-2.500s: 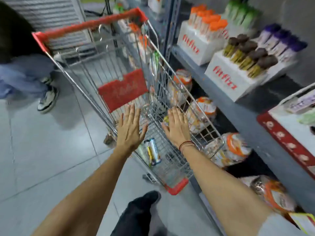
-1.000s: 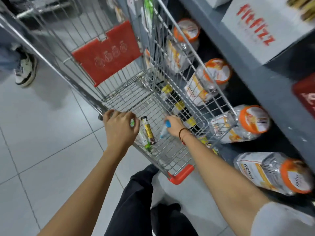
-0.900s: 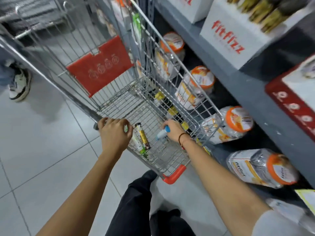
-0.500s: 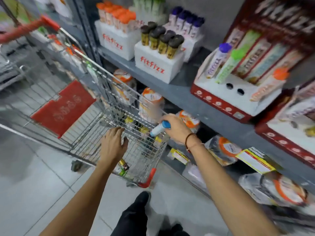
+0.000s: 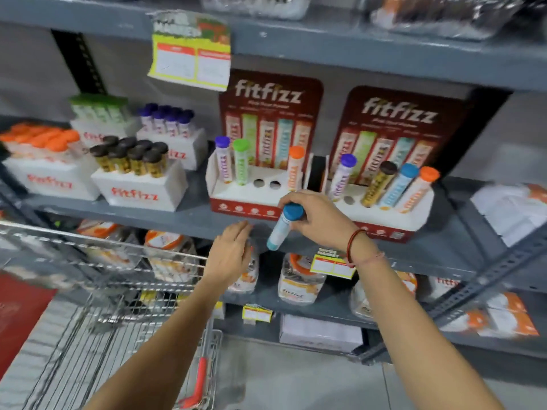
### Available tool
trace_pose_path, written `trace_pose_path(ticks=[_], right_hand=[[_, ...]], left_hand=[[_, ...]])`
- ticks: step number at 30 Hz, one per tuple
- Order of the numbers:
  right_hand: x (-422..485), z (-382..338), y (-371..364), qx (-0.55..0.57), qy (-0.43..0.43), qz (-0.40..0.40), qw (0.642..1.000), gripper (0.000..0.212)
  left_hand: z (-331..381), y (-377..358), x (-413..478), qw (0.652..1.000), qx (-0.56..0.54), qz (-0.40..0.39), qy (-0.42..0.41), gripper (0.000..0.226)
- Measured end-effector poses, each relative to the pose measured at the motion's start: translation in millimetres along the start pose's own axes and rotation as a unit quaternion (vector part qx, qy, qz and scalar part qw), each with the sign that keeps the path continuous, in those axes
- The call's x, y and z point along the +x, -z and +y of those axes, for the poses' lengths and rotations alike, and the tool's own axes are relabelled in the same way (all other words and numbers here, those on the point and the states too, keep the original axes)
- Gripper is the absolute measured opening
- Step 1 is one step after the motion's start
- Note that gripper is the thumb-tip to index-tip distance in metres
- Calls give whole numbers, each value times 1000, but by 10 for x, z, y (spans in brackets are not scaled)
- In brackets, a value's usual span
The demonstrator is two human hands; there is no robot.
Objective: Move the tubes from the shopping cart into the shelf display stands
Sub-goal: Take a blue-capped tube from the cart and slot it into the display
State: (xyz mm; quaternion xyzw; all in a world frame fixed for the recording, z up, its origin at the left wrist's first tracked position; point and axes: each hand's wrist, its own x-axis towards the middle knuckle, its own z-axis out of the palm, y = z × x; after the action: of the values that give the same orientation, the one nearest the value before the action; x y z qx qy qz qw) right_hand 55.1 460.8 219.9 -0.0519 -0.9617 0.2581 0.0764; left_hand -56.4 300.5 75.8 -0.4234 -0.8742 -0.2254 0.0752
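two bare forearms reach up from the bottom of the frame toward the shelving. at lower left sits the shopping cart (image 5: 118, 315), its wire basket blurred, with a red corner guard near the bottom centre.

above the cart's rim the left hand (image 5: 229, 255) is empty, fingers extended and loosely together, fingertips at the front edge of the grey shelf (image 5: 177, 220); whether they touch it cannot be told. just right of it, the right hand (image 5: 318, 217), with a red band at the wrist, pinches a blue-capped tube (image 5: 282, 227) near its cap. the tube hangs tilted, cap up and to the right, its pale blue body crossing the shelf edge, in front of the gap between the two red stands.

behind the right hand, at frame centre, the left display stand (image 5: 245, 192) holds a purple-capped, a green-capped and an orange-capped tube upright, with two open holes between green and orange. to its right, the right display stand (image 5: 414, 217) holds purple, brown, blue and orange-capped tubes leaning right, with one open hole by the purple one.

farther left on the same shelf stand white boxes (image 5: 139, 190) filled with brown, orange, purple and green-capped tubes. under the shelf lie clear jars with orange lids (image 5: 299, 279).
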Motion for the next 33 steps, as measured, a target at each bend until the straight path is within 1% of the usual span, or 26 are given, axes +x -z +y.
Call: trace_pose_path(ticks=[5, 8, 13, 16, 19, 22, 26, 29, 33], right_hand=[[-142, 130, 323, -10, -31, 23, 999, 37], [-157, 190, 404, -26, -46, 28, 998, 38], [-117, 195, 444, -24, -60, 61, 996, 31], [-45, 183, 448, -17, -82, 96, 992, 34], [23, 171, 441, -17, -83, 129, 988, 34], [97, 172, 434, -13, -67, 117, 991, 33], [281, 164, 441, -2, -56, 110, 992, 29], [456, 91, 489, 9, -47, 124, 991, 30], [734, 28, 538, -7, -35, 153, 988, 32]], left_hand=[[169, -240, 188, 998, 21, -53, -36, 46], [167, -363, 192, 995, 46, -78, -40, 49], [143, -422, 162, 995, 55, -76, -44, 52], [123, -423, 161, 995, 51, -77, -48, 54], [106, -406, 165, 994, 51, -80, -55, 54], [78, -379, 169, 994, 46, -88, -54, 54], [-13, -329, 129, 995, 44, -75, -39, 53], [-106, -291, 99, 996, 53, -67, -29, 53], [-190, -243, 95, 995, 64, -72, -21, 55]])
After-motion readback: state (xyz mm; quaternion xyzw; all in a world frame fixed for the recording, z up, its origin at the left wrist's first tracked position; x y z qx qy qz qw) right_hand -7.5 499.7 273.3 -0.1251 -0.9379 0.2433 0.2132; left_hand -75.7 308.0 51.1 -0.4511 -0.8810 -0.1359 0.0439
